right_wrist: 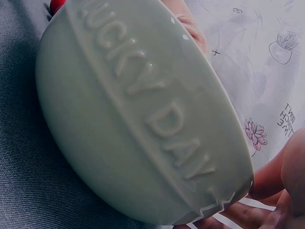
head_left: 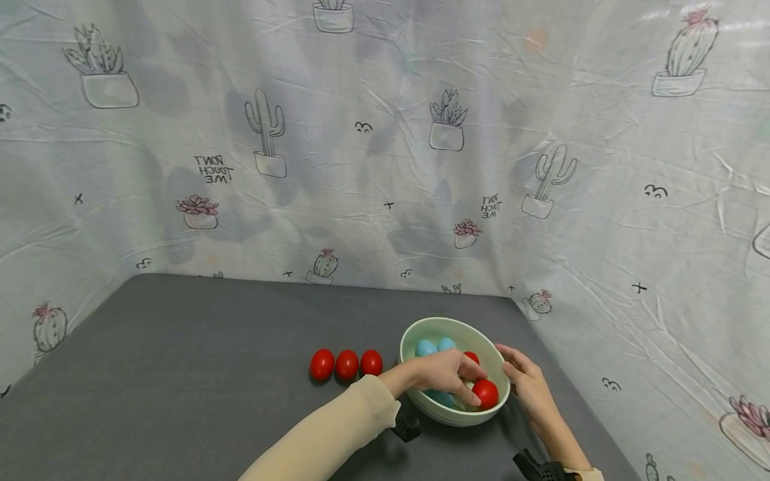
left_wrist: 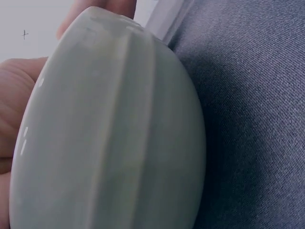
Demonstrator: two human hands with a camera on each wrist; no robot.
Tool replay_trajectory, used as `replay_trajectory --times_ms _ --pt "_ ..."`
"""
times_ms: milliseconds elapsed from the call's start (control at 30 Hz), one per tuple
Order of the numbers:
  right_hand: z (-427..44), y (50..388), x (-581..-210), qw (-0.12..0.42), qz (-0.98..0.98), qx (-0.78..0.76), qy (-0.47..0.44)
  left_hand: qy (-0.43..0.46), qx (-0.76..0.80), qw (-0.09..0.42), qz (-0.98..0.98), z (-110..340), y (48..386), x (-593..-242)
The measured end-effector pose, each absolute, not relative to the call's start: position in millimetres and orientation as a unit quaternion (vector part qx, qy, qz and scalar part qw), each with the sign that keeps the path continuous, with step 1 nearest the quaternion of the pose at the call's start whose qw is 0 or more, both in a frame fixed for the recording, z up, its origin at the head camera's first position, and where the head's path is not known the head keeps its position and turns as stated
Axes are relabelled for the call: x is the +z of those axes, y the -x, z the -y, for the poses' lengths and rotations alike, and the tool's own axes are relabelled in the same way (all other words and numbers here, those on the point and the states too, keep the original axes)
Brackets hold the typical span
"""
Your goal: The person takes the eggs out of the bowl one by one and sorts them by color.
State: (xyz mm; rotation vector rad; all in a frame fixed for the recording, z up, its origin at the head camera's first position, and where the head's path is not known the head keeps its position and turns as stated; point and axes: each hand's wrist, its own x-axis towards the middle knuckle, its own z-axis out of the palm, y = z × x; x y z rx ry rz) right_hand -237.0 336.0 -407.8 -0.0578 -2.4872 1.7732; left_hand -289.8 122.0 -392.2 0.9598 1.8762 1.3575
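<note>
A pale green bowl (head_left: 448,415) stands on the grey table, with raised letters on its side in the right wrist view. Inside it lie several light-blue eggs (head_left: 426,348) and red eggs. My left hand (head_left: 444,371) reaches over the near rim into the bowl, its thumb and fingers pinching a red egg (head_left: 485,394). Another red egg (head_left: 471,357) shows partly behind those fingers. At the bowl's right side my right hand (head_left: 529,384) grips the rim between thumb and fingers. The bowl wall (left_wrist: 109,124) hides most of the left hand in the left wrist view.
Three red eggs (head_left: 347,366) lie in a row on the table left of the bowl, the rightmost partly behind the left forearm. A cactus-print curtain (head_left: 385,167) hangs behind and to both sides of the grey table (head_left: 180,387).
</note>
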Motion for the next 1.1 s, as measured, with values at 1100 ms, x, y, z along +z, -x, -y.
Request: replay_trajectory --times_ms 1100 --pt "-341.7 250.3 -395.1 0.017 0.811 0.584 0.037 -0.366 0.527 0.269 -0.718 -126.8 295.7 -380.6"
